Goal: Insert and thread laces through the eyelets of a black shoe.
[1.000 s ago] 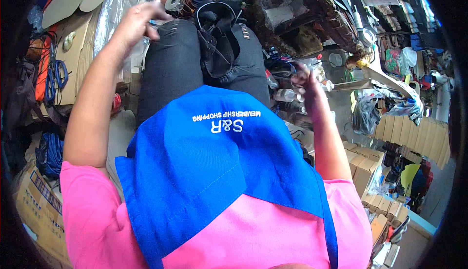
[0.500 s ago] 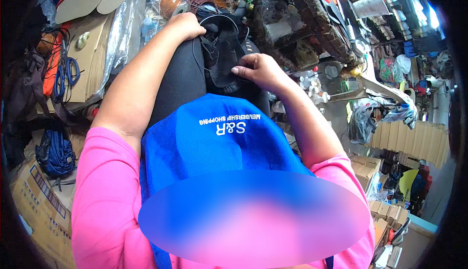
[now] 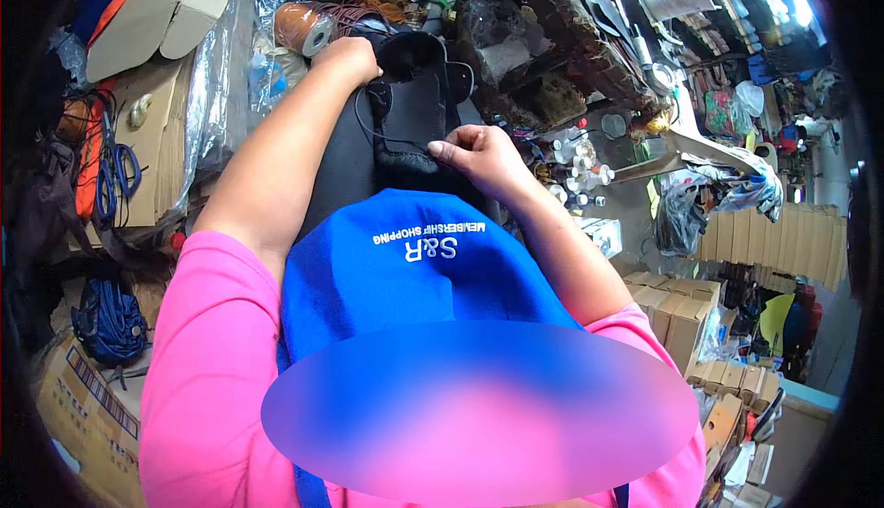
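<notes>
A black shoe rests across my lap, its opening at the far end and its stitched toe close to my blue apron. My left hand is closed beside the opening, at the end of a thin black cord. From there the cord bows down along the shoe's left side and crosses the toe. Over on the toe's right, my right hand pinches the cord between thumb and forefinger. The inner fingers of my left hand are hidden.
Past my left hand lies a spool of brown cord in plastic. Blue-handled scissors sit by flattened cardboard at the left. To the right stand several small bottles, a cluttered dark bench and stacked boxes.
The shoe has tipped, showing more of its opening and upper. My right hand has come slightly nearer to me, and the cord now lies lower, across the toe. My left hand has shifted slightly.
</notes>
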A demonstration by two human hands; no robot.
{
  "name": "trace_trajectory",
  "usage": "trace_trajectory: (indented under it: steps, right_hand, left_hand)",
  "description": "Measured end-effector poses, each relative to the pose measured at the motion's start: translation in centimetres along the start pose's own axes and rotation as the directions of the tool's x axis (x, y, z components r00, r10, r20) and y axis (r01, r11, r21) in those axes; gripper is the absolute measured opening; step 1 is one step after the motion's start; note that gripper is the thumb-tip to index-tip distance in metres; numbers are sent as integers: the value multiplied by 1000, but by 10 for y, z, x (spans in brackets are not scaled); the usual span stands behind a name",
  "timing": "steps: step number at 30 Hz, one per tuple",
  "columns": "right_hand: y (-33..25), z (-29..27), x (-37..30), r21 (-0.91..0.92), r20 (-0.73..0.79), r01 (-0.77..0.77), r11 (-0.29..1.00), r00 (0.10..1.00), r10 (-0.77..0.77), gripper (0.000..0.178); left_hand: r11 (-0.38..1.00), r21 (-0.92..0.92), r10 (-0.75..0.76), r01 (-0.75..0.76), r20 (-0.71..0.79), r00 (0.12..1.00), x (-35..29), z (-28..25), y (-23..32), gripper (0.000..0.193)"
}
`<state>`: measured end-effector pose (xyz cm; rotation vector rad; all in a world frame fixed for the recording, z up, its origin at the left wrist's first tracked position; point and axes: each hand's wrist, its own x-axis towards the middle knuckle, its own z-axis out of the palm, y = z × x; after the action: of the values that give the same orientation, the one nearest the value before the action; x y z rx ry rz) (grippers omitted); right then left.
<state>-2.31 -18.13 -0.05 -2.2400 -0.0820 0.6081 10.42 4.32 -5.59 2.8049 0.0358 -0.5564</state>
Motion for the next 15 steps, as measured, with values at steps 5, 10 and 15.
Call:
trace_trajectory:
  steps: [5,10,15]
  right_hand:
    - [-24,-17,5,-158,97,-38,987,994,53,33]
    - [-17,-10,-1,-483,-115,267,833,924,-364,33]
    - [-32,-15,-19,-611,-88,274,743,909,-408,32]
  left_hand:
    - [891,-135,216,-433,-712,668,-38,6,-11,34]
    - [605,-192,669,-773,-404,624,-139,-1,11,29]
    - [613,-85,643,-786,-524,558,-163,24,14,27]
